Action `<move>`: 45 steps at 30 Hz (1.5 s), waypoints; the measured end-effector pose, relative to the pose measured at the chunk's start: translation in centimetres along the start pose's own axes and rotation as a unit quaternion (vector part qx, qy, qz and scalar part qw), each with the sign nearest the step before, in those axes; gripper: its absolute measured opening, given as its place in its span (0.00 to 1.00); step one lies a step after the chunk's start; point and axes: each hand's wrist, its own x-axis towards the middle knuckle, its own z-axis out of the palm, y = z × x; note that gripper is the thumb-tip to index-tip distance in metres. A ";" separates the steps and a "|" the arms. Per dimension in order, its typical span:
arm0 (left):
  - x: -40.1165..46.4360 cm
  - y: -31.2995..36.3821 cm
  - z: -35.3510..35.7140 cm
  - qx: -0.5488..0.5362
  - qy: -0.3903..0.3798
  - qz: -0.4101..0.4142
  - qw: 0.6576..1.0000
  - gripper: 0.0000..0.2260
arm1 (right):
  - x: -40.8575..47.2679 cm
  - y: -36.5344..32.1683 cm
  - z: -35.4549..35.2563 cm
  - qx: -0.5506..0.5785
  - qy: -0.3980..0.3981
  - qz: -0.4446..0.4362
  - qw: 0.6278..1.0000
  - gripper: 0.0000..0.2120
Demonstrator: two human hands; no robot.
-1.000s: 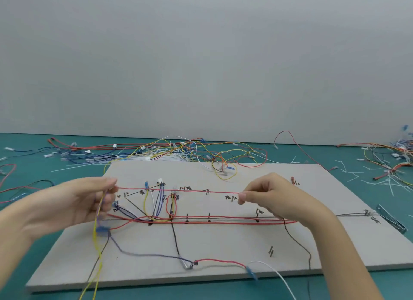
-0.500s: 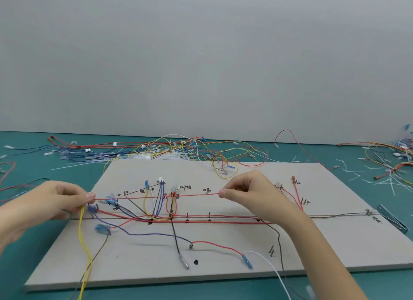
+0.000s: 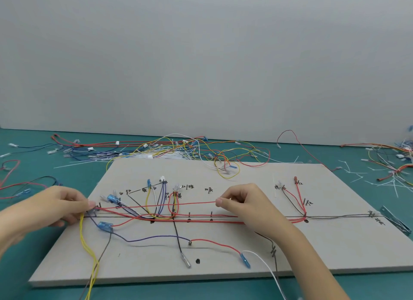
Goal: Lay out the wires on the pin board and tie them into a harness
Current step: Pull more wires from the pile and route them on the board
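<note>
A grey pin board [image 3: 335,250] lies flat on the teal table, marked with black lines and labels. Red, black, yellow, purple and white wires run along its middle line. A red wire [image 3: 156,205] is stretched taut above the board between my two hands. My left hand [image 3: 58,208] pinches its left end at the board's left edge, where yellow wires [image 3: 88,250] hang down toward me. My right hand [image 3: 243,201] pinches the wire near the board's centre. Blue connectors [image 3: 105,227] sit near the left hand.
A tangle of loose coloured wires [image 3: 178,150] lies behind the board. More wires and cut white ties [image 3: 388,165] are scattered at the right, and red and black wires [image 3: 20,183] at the left. A metal tool [image 3: 395,221] rests at the board's right edge.
Both hands have drifted leftward with the red wire. The right hand went from the board's right of centre to its centre, and the wire now slopes down to the left pin.
</note>
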 end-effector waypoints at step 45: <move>-1.3 0.0 -0.2 0.077 0.010 0.153 0.985 0.18 | -1.5 -0.4 -5.2 0.077 -0.035 0.197 0.977 0.07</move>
